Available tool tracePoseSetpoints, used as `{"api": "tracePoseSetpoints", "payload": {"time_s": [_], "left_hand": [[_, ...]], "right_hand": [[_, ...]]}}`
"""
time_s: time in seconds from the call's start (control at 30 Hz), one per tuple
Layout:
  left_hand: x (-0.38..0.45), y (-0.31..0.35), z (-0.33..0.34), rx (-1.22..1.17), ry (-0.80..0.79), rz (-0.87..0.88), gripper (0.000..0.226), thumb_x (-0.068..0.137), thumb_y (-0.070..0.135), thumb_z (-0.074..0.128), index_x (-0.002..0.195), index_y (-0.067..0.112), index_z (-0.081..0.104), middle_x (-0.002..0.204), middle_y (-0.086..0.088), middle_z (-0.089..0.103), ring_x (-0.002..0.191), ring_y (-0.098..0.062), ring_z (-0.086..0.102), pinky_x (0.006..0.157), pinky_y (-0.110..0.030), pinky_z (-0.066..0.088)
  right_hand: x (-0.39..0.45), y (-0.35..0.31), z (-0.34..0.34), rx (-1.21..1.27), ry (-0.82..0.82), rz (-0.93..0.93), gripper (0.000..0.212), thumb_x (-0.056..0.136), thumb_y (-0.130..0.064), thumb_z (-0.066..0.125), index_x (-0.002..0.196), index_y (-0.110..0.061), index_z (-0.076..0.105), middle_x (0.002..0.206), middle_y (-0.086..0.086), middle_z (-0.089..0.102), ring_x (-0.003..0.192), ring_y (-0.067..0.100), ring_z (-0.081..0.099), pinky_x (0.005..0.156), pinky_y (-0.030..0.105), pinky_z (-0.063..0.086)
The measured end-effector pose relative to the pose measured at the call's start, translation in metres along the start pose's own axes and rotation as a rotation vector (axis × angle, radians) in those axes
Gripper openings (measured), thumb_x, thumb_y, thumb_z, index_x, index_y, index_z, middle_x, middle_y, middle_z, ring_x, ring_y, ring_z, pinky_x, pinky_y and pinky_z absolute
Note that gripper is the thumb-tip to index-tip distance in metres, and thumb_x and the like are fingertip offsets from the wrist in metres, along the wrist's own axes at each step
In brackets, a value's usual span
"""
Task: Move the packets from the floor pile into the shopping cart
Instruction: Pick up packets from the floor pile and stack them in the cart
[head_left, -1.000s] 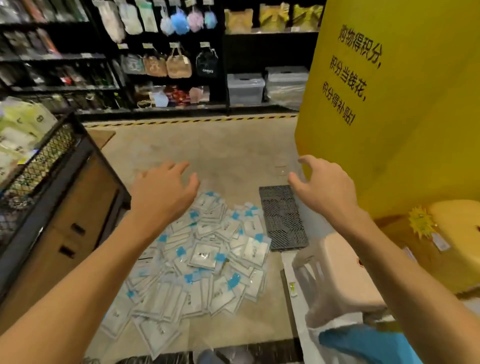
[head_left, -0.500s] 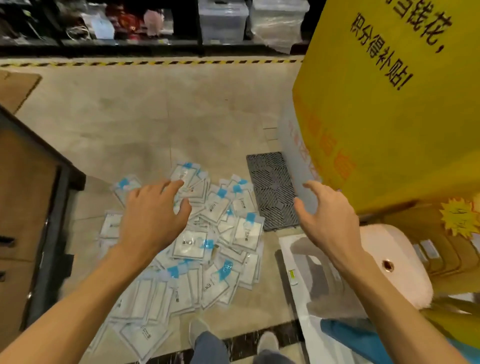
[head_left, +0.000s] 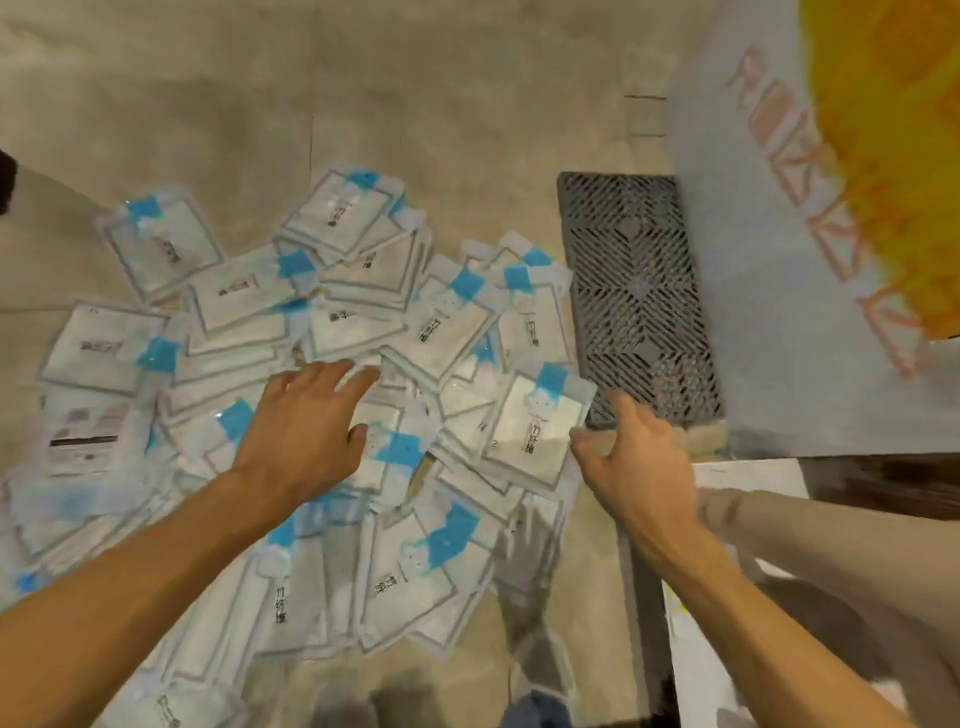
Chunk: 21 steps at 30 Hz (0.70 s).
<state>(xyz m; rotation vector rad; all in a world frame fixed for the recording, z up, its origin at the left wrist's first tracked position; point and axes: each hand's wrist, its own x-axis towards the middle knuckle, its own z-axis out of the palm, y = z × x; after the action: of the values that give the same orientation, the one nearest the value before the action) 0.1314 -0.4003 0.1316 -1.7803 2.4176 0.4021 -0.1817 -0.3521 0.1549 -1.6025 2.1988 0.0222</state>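
A loose pile of packets (head_left: 322, 395), white with blue tabs and dark printed characters, lies spread across the tan floor (head_left: 363, 93), overlapping one another at all angles. The left hand (head_left: 304, 431) is over the middle of the pile, palm down, its fingers spread wide and straight, the fingertips at or just above the packets; it holds nothing. The right hand (head_left: 631, 457) is at the pile's right edge, fingers loosely curled and the thumb pointing toward a packet (head_left: 535, 431) just beside it; whether the thumb touches that packet cannot be told, and nothing is in its grasp. A dark metal floor grate (head_left: 639, 296) sits just right of the pile, beyond the right hand. Further right rises a grey and yellow pillar (head_left: 810, 260) with reddish lettering. The shopping cart is out of view.
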Motion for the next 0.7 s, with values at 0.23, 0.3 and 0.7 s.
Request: {"api": "tracePoseSetpoints", "payload": {"time_s": [0.23, 0.3, 0.7], "left_hand": [[0.084, -0.064, 0.188, 0.057, -0.224, -0.018, 0.087, 0.084, 0.015, 0.078, 0.158, 0.022, 0.032, 0.16, -0.009, 0.037, 0.145, -0.033, 0.036, 0.114, -0.052, 0.027], [0.1, -0.079, 0.227, 0.102, -0.294, -0.039, 0.096, 0.082, 0.027, 0.081, 0.16, 0.024, 0.024, 0.164, -0.006, 0.03, 0.149, -0.029, 0.029, 0.117, -0.051, 0.022], [0.131, -0.088, 0.268, 0.323, -0.411, 0.006, 0.079, 0.062, 0.069, 0.083, 0.115, 0.022, 0.049, 0.114, -0.001, 0.06, 0.1, -0.023, 0.048, 0.088, -0.038, 0.034]], "right_hand": [[0.097, 0.071, 0.198, 0.103, -0.081, 0.161, 0.071, 0.092, -0.048, 0.072, 0.142, -0.006, 0.043, 0.136, 0.02, 0.056, 0.124, 0.041, 0.055, 0.094, 0.05, 0.048], [0.119, 0.089, 0.236, 0.167, -0.059, 0.253, 0.082, 0.085, -0.052, 0.078, 0.14, -0.004, 0.041, 0.138, 0.019, 0.054, 0.126, 0.041, 0.054, 0.095, 0.05, 0.048], [0.165, 0.122, 0.316, 0.876, 0.038, 0.649, 0.094, 0.056, -0.039, 0.102, 0.131, -0.005, 0.056, 0.121, 0.006, 0.069, 0.109, 0.022, 0.067, 0.098, 0.04, 0.057]]}}
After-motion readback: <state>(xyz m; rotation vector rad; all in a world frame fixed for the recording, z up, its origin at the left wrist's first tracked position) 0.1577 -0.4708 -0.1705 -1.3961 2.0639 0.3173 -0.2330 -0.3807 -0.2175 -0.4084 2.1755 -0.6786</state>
